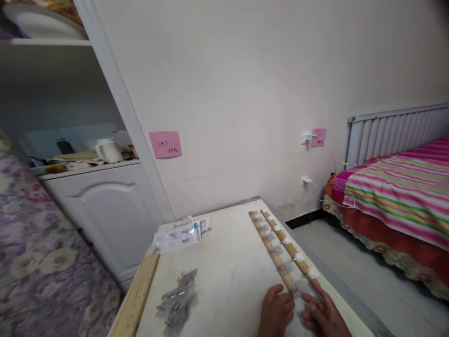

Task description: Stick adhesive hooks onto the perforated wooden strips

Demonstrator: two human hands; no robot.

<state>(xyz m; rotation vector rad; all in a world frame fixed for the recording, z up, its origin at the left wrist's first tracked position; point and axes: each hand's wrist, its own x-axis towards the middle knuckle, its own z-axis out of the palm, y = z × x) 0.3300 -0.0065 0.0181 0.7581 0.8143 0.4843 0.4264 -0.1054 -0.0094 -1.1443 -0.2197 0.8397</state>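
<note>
My left hand (277, 310) is at the near end of a wooden strip (283, 270), its fingers curled inward. Just to the right, my right hand (324, 312) has bent fingers and one finger stretched over a second strip (293, 252). Between the fingertips of both hands lies a clear plastic hook (295, 292); whether either hand grips it is too small to tell. Several similar clear squares run along the left strip. White round hooks (299, 257) line the right strip. Farther left on the table sits a pile of clear hooks (178, 299).
The white table (224, 262) stands against the wall. Plastic packaging (178, 237) lies at its back left, and a wooden strip with holes (136, 302) along its left edge. A cabinet (108, 224) and floral cloth (52, 262) are at left, a bed (396, 187) at right.
</note>
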